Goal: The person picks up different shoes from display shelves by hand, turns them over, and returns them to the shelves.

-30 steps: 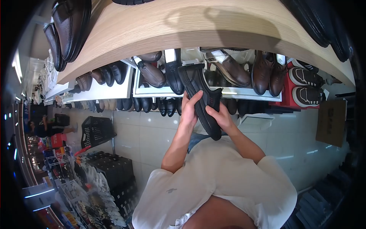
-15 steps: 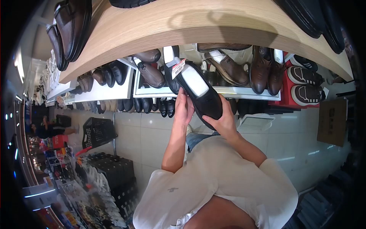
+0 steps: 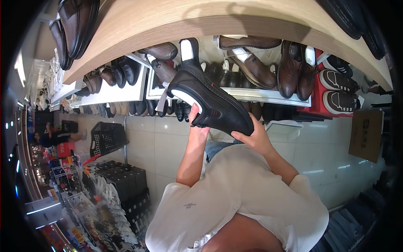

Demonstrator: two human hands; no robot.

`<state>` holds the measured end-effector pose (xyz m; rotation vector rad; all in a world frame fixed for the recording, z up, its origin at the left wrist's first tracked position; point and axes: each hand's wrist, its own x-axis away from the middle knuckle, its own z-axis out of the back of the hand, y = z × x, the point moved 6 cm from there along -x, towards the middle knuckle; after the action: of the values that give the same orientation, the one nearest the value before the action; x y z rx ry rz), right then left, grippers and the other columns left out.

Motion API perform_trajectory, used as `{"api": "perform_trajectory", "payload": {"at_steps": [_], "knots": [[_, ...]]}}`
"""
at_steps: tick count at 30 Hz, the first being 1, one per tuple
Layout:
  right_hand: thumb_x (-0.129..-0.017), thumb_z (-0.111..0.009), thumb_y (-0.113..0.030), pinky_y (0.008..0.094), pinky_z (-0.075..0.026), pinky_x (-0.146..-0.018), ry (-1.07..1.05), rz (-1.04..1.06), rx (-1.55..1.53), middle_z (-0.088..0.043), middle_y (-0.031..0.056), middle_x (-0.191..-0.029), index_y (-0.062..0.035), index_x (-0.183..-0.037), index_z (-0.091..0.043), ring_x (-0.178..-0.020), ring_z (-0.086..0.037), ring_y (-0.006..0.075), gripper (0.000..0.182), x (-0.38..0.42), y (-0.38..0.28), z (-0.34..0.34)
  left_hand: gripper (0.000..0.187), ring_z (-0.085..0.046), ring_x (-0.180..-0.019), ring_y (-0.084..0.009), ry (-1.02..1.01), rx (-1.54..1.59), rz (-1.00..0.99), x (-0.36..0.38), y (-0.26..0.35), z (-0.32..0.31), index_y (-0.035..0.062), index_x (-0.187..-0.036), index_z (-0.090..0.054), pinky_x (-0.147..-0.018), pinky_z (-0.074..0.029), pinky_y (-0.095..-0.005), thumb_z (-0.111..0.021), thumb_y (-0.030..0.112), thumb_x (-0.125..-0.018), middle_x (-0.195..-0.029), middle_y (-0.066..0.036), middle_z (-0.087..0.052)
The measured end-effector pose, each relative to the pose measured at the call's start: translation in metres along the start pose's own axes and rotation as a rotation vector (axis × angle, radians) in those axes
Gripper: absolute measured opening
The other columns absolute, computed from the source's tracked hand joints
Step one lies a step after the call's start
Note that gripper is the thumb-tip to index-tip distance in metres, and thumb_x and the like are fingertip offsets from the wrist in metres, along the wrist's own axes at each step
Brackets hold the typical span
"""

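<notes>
In front of my chest a black leather shoe [image 3: 218,105] is tilted on its side, toe toward the lower right. My right hand [image 3: 257,138] is closed round its toe, thumb on the near edge. At the heel end my left hand [image 3: 198,122] grips the shoe, thumb up by the opening; its other fingers are mostly hidden. White padding [image 3: 183,96] fills the opening, and a grey tag [image 3: 162,101] hangs from the heel. Just behind, a second black shoe [image 3: 190,59] stands on the white-edged shelf [image 3: 268,98], partly covered by the held one.
A curved wooden shelf [image 3: 201,25] spans the space above. Brown shoes [image 3: 289,75] and striped sneakers [image 3: 338,103] sit to the right. A cardboard box [image 3: 365,136] stands far right; a black basket [image 3: 107,138] is on the left. Another person [image 3: 52,136] is at far left.
The held shoe has been rolled from showing its opening to showing its side, and its heel has swung left. The tag now hangs down. My hands have shifted slightly with it.
</notes>
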<state>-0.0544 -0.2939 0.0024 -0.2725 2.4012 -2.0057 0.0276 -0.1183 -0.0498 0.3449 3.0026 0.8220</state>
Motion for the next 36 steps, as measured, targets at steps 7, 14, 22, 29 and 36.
{"api": "perform_trajectory", "payload": {"at_steps": [7, 14, 22, 29, 36], "knots": [[-0.085, -0.072, -0.009, 0.0282, -0.045, -0.094, 0.090, 0.019, 0.026, -0.063, 0.0095, -0.114, 0.0058, -0.128, -0.049, -0.104, -0.057, 0.0131, 0.051, 0.002, 0.015, -0.006, 0.074, -0.058, -0.113, -0.0268, 0.035, -0.196, -0.027, 0.004, 0.009, -0.001, -0.0007, -0.133, -0.046, -0.098, -0.047, -0.0390, -0.077, 0.037, -0.078, -0.124, -0.014, -0.058], [-0.085, -0.073, -0.016, 0.0296, -0.042, -0.096, 0.042, -0.019, -0.186, -0.060, 0.0082, -0.115, 0.0032, -0.128, -0.050, -0.108, -0.055, 0.0151, 0.053, -0.007, 0.035, -0.001, 0.066, -0.058, -0.113, -0.0254, 0.115, -0.238, 0.043, -0.001, 0.008, -0.018, -0.0012, -0.135, -0.041, -0.096, -0.048, -0.0376, -0.072, 0.028, -0.085, -0.124, -0.014, -0.057], [-0.086, -0.071, -0.009, 0.0375, -0.046, -0.099, -0.077, -0.308, -0.432, -0.052, 0.0110, -0.131, -0.0009, -0.141, -0.034, -0.121, -0.050, 0.0209, 0.067, -0.003, 0.085, 0.008, 0.064, -0.056, -0.113, -0.0219, 0.335, -0.406, 0.019, -0.001, 0.007, -0.009, -0.0016, -0.135, -0.034, -0.097, -0.045, -0.0353, -0.073, 0.012, -0.085, -0.123, -0.015, -0.055], [-0.088, -0.067, -0.006, 0.0519, -0.053, -0.092, -0.187, -0.539, -0.499, -0.053, 0.0112, -0.128, -0.0051, -0.140, -0.035, -0.113, -0.057, 0.0271, 0.061, 0.004, 0.110, 0.004, 0.077, -0.038, -0.133, -0.0237, 0.200, -0.465, 0.116, -0.005, -0.006, 0.013, -0.0013, -0.146, -0.020, -0.110, -0.030, -0.0364, -0.066, 0.024, -0.091, -0.143, -0.015, -0.038], [-0.091, -0.065, -0.014, 0.0508, -0.051, -0.093, -0.120, -0.437, -0.688, -0.058, 0.0117, -0.124, -0.0104, -0.138, -0.038, -0.111, -0.060, 0.0290, 0.054, -0.034, 0.136, -0.010, 0.074, -0.038, -0.133, -0.0306, 0.498, -0.642, 0.071, 0.022, 0.001, 0.034, -0.0044, -0.141, -0.032, -0.108, -0.031, -0.0432, -0.049, 0.052, -0.096, -0.143, -0.019, -0.039]]}}
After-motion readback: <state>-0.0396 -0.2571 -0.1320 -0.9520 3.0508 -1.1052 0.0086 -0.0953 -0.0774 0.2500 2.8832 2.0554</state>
